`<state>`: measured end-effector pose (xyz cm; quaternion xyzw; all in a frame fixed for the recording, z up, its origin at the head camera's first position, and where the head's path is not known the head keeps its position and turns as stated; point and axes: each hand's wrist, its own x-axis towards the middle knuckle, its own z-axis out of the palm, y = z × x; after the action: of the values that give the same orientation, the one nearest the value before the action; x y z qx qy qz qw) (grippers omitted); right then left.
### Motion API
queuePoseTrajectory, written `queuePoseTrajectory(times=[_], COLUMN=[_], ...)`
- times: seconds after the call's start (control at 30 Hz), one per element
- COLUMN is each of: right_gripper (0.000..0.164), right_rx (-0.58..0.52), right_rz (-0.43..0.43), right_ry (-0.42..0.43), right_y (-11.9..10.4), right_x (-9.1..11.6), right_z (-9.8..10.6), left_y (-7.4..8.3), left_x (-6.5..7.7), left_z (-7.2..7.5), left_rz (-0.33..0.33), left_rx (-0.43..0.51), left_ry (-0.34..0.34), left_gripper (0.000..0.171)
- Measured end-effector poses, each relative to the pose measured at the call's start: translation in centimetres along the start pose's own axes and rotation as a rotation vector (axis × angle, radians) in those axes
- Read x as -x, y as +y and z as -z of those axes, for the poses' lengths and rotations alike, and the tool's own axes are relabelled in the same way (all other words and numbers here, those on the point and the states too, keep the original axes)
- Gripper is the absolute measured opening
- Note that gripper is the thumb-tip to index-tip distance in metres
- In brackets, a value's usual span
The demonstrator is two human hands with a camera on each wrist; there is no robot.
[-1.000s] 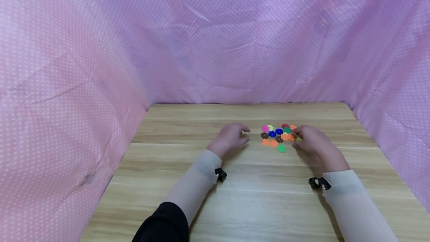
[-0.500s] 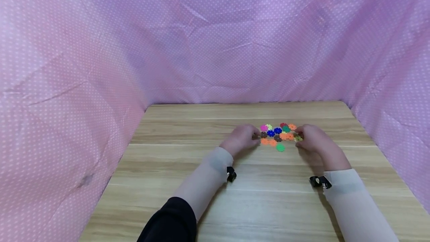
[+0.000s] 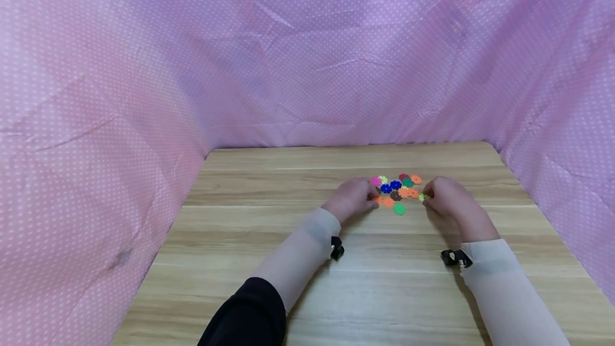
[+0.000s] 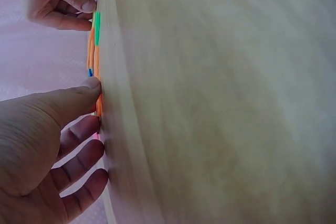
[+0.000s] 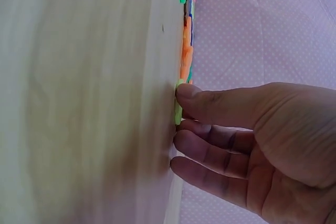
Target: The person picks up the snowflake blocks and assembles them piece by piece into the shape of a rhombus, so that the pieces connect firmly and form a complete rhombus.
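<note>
Several thin flower-shaped discs lie in a cluster on the table, among them orange discs [image 3: 388, 202], blue discs [image 3: 395, 184] and a bright green disc [image 3: 399, 209]. My left hand [image 3: 353, 196] is at the cluster's left edge, covering most of a brown disc there and overlapping an orange one. Its thumb and bent fingers reach around this edge in the left wrist view; I cannot tell whether they grip a disc. On the right side, my right hand [image 3: 449, 196] pinches a yellow-green disc [image 5: 178, 103] between thumb and index finger, beside the orange pair.
Further back in the cluster are a pink disc [image 3: 376, 181], a dark green disc [image 3: 407, 181] and a red disc [image 3: 403, 176]. The wood-grain table [image 3: 384, 292] ends at a pink dotted cloth [image 3: 307, 68] behind and at both sides.
My left hand has moved right to the cluster's left edge, now covering most of the brown disc. The right hand stays almost in place, with more of its yellow-green disc visible.
</note>
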<state>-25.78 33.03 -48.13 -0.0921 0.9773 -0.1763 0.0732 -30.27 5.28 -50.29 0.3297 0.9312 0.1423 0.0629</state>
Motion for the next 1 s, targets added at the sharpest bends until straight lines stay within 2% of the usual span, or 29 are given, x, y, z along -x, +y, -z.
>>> queuePoseTrajectory(times=[0.2, 0.47, 0.6, 0.7, 0.87, 1.0], right_gripper=[0.024, 0.024, 0.025, 0.024, 0.019, 0.010], right_rx=[0.003, -0.010, -0.006, -0.003, -0.021, -0.041], right_rz=[-0.001, -0.010, -0.008, -0.003, -0.006, -0.001], right_ry=[0.005, 0.008, 0.004, 0.006, 0.017, 0.029], right_y=[0.0, -0.1, -0.1, -0.1, -0.1, 0.0], right_x=[-0.2, -0.2, -0.1, 0.0, 0.0, -0.1], right_z=[-0.1, 0.0, 0.0, 0.0, -0.1, -0.1], left_y=[0.2, 0.5, 0.6, 0.5, 0.0, -0.5], left_x=[-0.1, 0.2, 0.2, 0.3, 0.5, 0.6], left_z=[0.0, 0.0, 0.0, 0.0, 0.0, -0.1], left_rz=[-0.004, -0.004, -0.006, 0.021, 0.089, 0.134], left_rx=[-0.021, -0.073, -0.066, 0.027, 0.278, 0.375], left_ry=[-0.007, 0.017, 0.019, 0.004, -0.019, 0.003], left_gripper=[0.015, 0.016, 0.018, 0.022, 0.021, 0.016])
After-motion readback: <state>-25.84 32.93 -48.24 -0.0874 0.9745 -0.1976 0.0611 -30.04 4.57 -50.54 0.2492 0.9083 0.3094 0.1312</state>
